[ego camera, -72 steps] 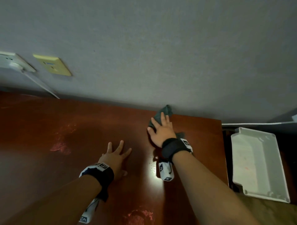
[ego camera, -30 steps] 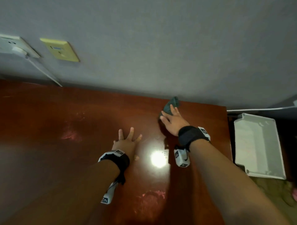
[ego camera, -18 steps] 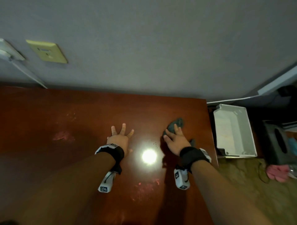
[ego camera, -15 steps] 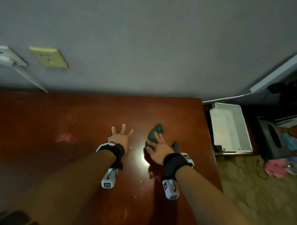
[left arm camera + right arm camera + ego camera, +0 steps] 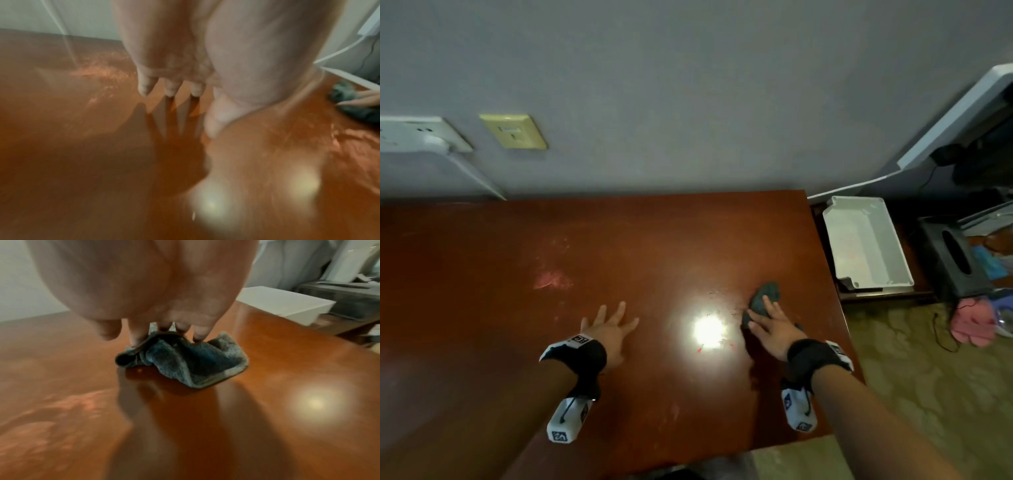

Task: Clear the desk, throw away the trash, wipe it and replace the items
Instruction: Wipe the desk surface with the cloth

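Glossy reddish wooden desk (image 5: 619, 246) with dull worn patches; fuzzy grey cloth (image 5: 197, 360).

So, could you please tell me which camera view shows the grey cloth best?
The right wrist view: the cloth sits close, its folds and hem clear under the right hand. The head view shows it small and partly covered by that hand; the left wrist view shows only a blurred bit at its right edge.

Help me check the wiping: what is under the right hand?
A crumpled grey cloth lies under the right hand, pressed onto the desk. The desk surface beneath the cloth is covered, so it cannot be seen.
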A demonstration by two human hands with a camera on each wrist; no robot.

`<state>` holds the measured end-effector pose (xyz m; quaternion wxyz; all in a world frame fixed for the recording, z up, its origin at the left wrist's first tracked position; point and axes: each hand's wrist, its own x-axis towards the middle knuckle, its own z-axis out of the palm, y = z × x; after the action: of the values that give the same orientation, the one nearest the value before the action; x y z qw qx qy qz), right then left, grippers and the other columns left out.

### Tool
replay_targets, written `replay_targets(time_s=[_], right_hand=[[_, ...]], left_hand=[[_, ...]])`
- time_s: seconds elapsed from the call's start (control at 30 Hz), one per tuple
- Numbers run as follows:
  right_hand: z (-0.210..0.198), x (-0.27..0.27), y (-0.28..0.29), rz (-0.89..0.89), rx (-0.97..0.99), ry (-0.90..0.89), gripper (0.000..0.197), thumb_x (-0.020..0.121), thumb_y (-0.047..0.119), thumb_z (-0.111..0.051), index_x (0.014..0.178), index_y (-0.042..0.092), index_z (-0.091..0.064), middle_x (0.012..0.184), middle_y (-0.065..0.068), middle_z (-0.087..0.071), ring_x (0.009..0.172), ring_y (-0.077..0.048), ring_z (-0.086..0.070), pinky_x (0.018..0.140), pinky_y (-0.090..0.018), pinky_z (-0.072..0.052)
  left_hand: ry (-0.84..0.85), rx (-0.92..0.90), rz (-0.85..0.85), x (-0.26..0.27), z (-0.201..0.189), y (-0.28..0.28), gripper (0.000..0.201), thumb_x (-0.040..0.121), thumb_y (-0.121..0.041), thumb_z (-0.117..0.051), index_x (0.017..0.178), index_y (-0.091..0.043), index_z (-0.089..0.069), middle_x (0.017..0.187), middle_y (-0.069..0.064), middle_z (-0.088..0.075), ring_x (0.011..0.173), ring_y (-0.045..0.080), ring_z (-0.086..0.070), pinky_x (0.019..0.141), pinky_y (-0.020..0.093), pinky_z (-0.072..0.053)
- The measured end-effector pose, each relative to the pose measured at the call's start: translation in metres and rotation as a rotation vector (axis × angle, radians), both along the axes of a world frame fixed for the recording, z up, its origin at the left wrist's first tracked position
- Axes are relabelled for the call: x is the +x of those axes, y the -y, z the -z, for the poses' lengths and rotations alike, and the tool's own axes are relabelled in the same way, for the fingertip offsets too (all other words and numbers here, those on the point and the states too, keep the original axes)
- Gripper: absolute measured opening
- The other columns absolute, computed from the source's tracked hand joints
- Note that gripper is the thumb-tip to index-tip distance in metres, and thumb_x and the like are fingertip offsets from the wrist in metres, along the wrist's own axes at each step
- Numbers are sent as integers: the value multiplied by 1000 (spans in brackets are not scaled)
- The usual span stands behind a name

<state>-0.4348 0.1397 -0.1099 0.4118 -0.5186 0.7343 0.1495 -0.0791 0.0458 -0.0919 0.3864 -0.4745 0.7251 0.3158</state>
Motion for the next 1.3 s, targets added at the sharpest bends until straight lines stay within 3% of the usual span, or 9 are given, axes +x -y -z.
replay_targets(time_s=[0.1, 0.3, 0.47, 0.63, 0.77, 0.97, 1.1, 1.2, 1.3], right_hand=[[1, -43, -31, 166, -42, 15, 54, 101, 57, -29, 152, 40, -27, 162, 8, 18, 150, -19, 13, 122, -45, -8], [6, -41, -47, 294, -114, 48, 65, 96, 64, -38, 153, 36, -24, 161, 6, 24, 150, -20, 17, 123, -45, -6], [6, 51, -41, -54, -115, 94, 69, 94, 69, -31, 154, 38, -20, 160, 6, 26, 148, -23, 22, 122, -47, -4], [21, 152, -58, -436, -122, 108, 80, 90, 76, -21, 156, 33, -13, 160, -5, 28, 146, -31, 26, 120, -50, 7], [22, 165, -67, -482, -130, 92, 78, 91, 74, -14, 156, 33, -8, 159, -4, 28, 147, -30, 25, 121, -50, 5], [24, 49, -81, -206, -129, 16, 67, 91, 75, -14, 152, 49, -3, 158, 5, 28, 149, -25, 17, 121, -51, -3], [22, -39, -104, 123, -123, -24, 66, 94, 69, -24, 154, 44, -12, 159, 5, 28, 149, -23, 19, 122, -41, -5], [19, -47, -112, 285, -168, 21, 66, 94, 67, -31, 154, 40, -19, 160, 8, 26, 149, -20, 20, 121, -41, -6], [18, -6, -104, 263, -174, 49, 67, 94, 70, -30, 154, 42, -19, 159, 8, 29, 148, -21, 22, 122, -45, -3]], left_hand=[[26, 12, 26, 0, 3, -2, 98, 86, 0, -50, 152, -47, 6, 154, -4, 37, 146, 33, 25, 120, 57, -2], [12, 38, -29, 1, 13, -8, 91, 88, -19, -53, 151, -49, 5, 153, -10, 38, 144, 29, 29, 116, 63, -7], [13, -36, -5, 7, 21, -12, 81, 94, -51, -52, 152, -48, 5, 155, -11, 36, 146, 30, 26, 117, 62, -15], [5, -80, 17, 11, 30, -15, 80, 93, -53, -52, 149, -53, 6, 156, -14, 33, 147, 27, 23, 117, 59, -21], [24, -75, 10, 11, 29, -15, 79, 94, -52, -51, 148, -55, 7, 156, -14, 33, 147, 26, 23, 117, 58, -21], [44, -113, 65, 13, 30, -21, 85, 94, -52, -53, 147, -54, 13, 152, -15, 38, 146, 24, 25, 116, 56, -24], [41, -107, 72, 14, 36, -18, 86, 94, -51, -54, 147, -55, 14, 151, -15, 39, 146, 25, 26, 117, 57, -23], [52, -121, 89, 15, 37, -17, 86, 94, -52, -53, 146, -55, 15, 152, -14, 40, 146, 25, 25, 116, 57, -24], [50, -121, 91, 15, 35, -19, 86, 94, -51, -53, 147, -55, 15, 152, -13, 39, 147, 25, 25, 116, 56, -26]])
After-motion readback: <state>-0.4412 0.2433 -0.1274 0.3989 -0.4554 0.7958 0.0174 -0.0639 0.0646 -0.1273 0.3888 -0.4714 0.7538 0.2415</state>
